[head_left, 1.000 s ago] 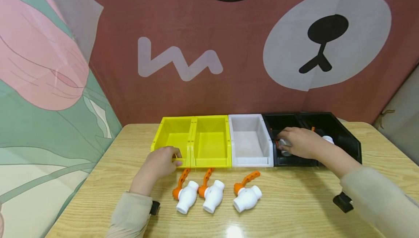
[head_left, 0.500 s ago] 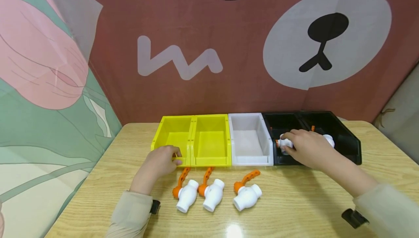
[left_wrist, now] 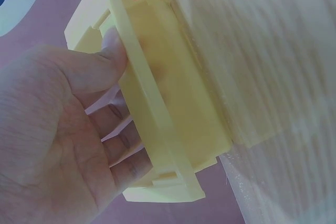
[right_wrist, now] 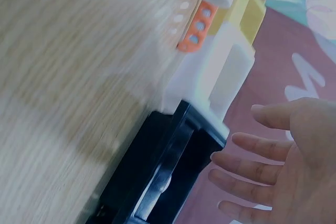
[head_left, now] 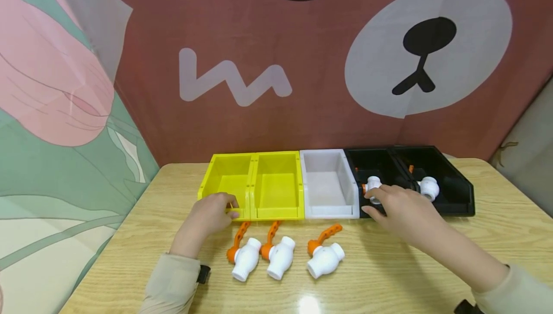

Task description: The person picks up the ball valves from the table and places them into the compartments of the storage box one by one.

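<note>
My left hand (head_left: 214, 213) rests at the front rim of the left yellow bin (head_left: 255, 212); in the left wrist view its thumb and loosely bent fingers lie against the rim (left_wrist: 152, 95). My right hand (head_left: 403, 211) is over the front of the inner black bin (head_left: 376, 158), fingers spread and holding nothing in the right wrist view. Right at its fingertips, inside that bin, is a white ball valve (head_left: 373, 183) with an orange handle. A second white ball valve (head_left: 429, 188) lies in the outer black bin (head_left: 458, 194).
Three white ball valves with orange handles lie on the wooden table before the bins: a left one (head_left: 246, 259), a middle one (head_left: 281, 257) and a right one (head_left: 326, 260). A white bin (head_left: 331, 212) stands between the yellow and black bins. A printed cloth (head_left: 242, 126) hangs behind.
My right hand has let go of the ball valve in the inner black bin and drawn back toward me, fingers opening. The left hand has stayed at the yellow rim.
</note>
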The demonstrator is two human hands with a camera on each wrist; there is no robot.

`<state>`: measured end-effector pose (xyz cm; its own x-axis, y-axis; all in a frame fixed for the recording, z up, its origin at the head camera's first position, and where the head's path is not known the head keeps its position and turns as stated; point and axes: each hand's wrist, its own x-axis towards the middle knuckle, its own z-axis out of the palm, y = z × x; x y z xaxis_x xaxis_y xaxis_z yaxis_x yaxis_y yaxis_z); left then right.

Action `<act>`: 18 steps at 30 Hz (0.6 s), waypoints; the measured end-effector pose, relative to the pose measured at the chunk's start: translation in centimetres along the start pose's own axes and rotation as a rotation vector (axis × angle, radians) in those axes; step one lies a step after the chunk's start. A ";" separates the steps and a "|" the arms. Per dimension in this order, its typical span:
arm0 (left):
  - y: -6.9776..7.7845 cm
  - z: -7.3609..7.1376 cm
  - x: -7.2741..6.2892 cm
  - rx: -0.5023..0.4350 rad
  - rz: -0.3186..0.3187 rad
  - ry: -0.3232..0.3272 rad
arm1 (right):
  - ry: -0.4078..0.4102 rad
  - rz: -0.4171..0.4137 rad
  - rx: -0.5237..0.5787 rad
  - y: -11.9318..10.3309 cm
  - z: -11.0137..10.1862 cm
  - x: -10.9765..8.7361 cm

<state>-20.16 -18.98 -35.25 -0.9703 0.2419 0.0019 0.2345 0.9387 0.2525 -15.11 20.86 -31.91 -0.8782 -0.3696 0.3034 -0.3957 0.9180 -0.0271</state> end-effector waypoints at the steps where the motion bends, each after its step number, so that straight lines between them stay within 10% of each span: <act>1: 0.0 0.0 0.0 0.002 0.000 -0.001 | -0.006 0.001 0.005 -0.2 0.0 -0.1; 18: 0.1 0.0 0.0 0.008 0.008 0.005 | -0.085 0.011 0.044 -4.4 0.7 -1.8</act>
<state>-20.17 -18.92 -35.23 -0.9686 0.2485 0.0090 0.2431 0.9387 0.2444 -12.03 17.35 -33.03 -0.9014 -0.3722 0.2210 -0.3958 0.9155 -0.0722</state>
